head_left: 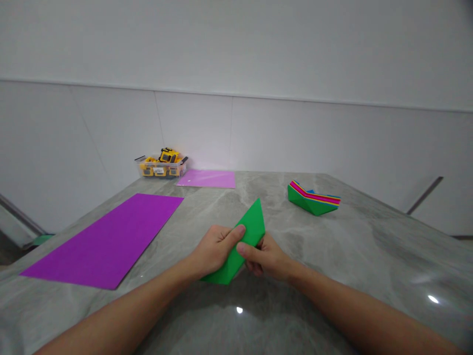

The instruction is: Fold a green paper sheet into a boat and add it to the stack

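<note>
A folded green paper, pointed at its upper end, is held at a slant above the table in front of me. My left hand grips its left side, thumb pressed on the face and the other fingers hidden behind. On the right edge, my right hand pinches the paper with its thumb on top and curled fingers underneath. Further back to the right sits a stack of nested folded paper boats, green outside, with pink, yellow and blue edges showing.
A large purple sheet lies on the grey marbled table at the left. Behind it are a pink sheet and a clear plastic bin of yellow-and-black toy-like pieces. A white wall rises beyond the table.
</note>
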{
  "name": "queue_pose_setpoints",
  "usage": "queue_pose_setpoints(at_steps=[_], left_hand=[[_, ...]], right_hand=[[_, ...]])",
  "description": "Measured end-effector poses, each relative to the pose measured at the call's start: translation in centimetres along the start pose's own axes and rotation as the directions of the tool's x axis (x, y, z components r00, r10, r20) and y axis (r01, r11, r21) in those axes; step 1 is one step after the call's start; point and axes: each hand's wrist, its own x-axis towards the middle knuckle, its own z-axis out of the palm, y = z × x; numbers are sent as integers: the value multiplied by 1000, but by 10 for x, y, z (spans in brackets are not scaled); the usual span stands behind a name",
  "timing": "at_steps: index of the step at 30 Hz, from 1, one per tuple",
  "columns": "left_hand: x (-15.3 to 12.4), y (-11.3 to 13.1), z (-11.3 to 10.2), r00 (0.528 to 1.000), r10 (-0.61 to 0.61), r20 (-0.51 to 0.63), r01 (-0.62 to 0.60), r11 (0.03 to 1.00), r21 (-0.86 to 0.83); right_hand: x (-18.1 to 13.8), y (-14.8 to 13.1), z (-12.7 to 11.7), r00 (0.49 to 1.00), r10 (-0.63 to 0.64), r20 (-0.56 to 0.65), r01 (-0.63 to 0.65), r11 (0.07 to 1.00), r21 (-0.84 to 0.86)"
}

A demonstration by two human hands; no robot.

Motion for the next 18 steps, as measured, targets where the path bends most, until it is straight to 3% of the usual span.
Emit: queue_pose_setpoints(at_steps=[2, 6, 9, 13, 18], left_hand=[[1, 1, -1, 999, 38, -3, -38, 999, 26], [0, 1, -3, 998, 17, -65, -16, 1000, 11], [0, 0, -5, 995, -6, -98, 6, 1000, 2], [2, -2, -8, 986, -2, -165, 12, 998, 62], [0, 1, -9, 996, -8, -84, 13, 998, 60]], right_hand=[[2, -1, -2, 999, -12, -40, 14, 998, 59], [1, -5, -2, 999, 29, 19, -32, 974, 225], [1, -5, -5, 999, 14, 40, -22, 979, 201], [4, -4, -15, 999, -30, -42, 35, 990, 135], [4, -8, -17, 999, -17, 45, 4, 965, 264]])
